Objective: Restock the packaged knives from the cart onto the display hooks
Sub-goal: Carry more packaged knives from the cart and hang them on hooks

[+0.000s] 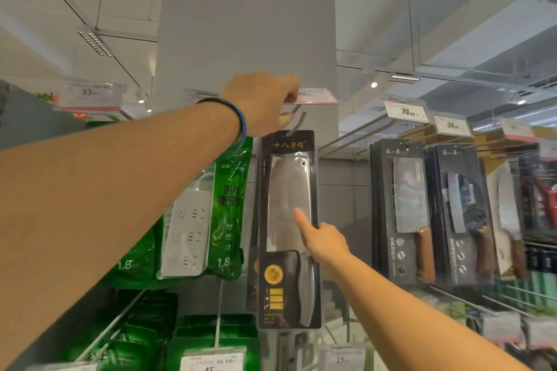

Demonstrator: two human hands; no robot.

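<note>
Our left hand (265, 102) pinches the hook (297, 122); our right hand (324, 239), fingers loosely extended and gripping nothing, should press the knife pack (287, 229) fully back along it.

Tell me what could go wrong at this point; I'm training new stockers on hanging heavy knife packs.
The packaged cleaver hangs right at the tip of the display hook, so it might slide off and fall. The left hand is lifting the price tag holder, and letting go early could knock the pack. The right hand steadies it with fingertips only, a weak hold if it swings.
</note>
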